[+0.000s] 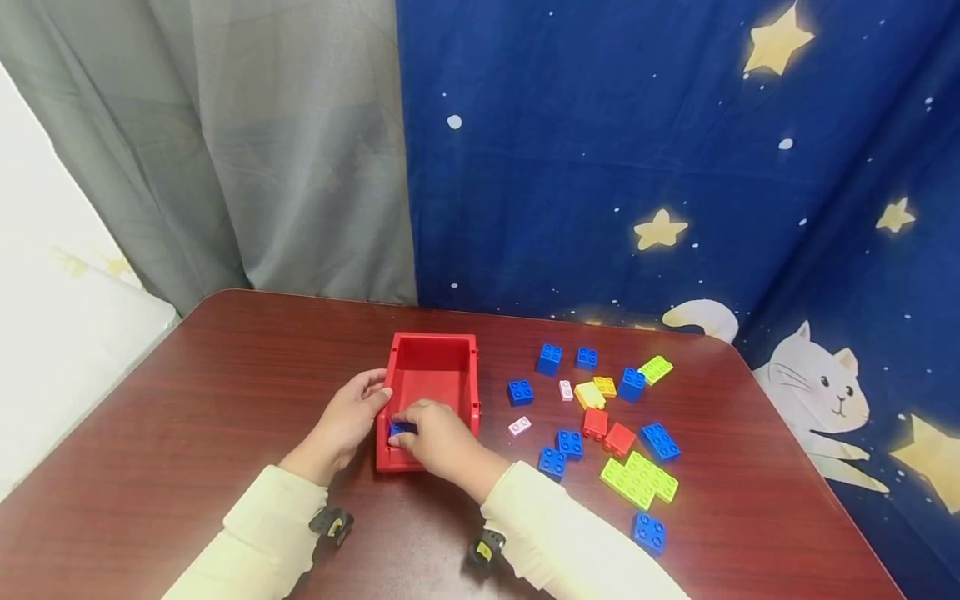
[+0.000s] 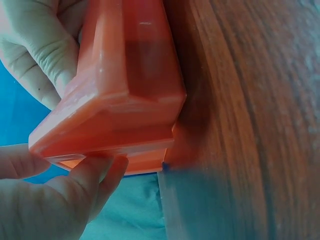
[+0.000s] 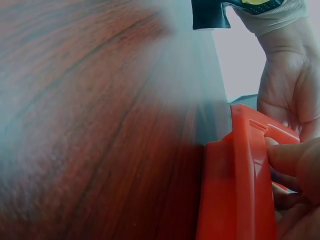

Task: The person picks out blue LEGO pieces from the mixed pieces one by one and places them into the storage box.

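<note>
A red plastic bin (image 1: 435, 338) stands on the table in the head view. My left hand (image 1: 343, 423) grips its left wall, thumb at the rim; in the left wrist view that hand (image 2: 60, 200) shows below the bin's corner. Reaching over the near end, my right hand (image 1: 442, 437) pinches a blue toy brick (image 1: 397, 427) inside the near left corner. Most of this brick is hidden by the fingers and the wall. In the right wrist view the right thumb (image 3: 285, 157) lies against the bin's near rim (image 3: 250, 165).
Right of the bin lie loose toy bricks: several blue ones (image 1: 521, 392), two pink (image 1: 520, 426), two red (image 1: 618, 439), a yellow (image 1: 589, 395), an orange-yellow (image 1: 604, 386) and lime green pieces (image 1: 637, 481). Curtains (image 1: 525, 167) hang behind the table (image 1: 262, 367).
</note>
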A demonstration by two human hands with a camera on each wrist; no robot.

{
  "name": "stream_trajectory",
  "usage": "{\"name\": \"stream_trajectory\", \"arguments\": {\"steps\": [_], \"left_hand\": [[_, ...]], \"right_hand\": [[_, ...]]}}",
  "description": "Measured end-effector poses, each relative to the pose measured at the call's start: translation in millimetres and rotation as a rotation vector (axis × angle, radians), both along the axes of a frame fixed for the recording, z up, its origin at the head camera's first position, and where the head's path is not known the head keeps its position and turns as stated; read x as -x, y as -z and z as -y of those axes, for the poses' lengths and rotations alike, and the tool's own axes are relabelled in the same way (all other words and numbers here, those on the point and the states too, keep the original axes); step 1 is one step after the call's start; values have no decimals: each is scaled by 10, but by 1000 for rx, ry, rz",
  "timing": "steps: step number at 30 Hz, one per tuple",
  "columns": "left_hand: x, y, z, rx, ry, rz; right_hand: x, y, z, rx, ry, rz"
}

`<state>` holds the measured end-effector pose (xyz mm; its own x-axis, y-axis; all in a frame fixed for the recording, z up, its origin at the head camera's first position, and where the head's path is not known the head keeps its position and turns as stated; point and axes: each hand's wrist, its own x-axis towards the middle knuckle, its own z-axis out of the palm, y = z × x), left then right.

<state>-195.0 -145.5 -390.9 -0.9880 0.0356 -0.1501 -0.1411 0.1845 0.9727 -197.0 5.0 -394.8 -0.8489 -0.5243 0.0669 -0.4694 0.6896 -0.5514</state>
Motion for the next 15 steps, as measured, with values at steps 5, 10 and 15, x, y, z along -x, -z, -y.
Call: {"name": "stream_trajectory", "arguments": {"steps": [5, 10, 15], "left_hand": [[0, 8, 4, -1, -5, 2], [-3, 13, 0, -3, -5, 8], [2, 4, 0, -8, -1, 14]], "right_hand": [[1, 1, 13, -4, 10, 9], [2, 11, 9, 2, 11, 27], [5, 6, 0, 10, 29, 58]]}}
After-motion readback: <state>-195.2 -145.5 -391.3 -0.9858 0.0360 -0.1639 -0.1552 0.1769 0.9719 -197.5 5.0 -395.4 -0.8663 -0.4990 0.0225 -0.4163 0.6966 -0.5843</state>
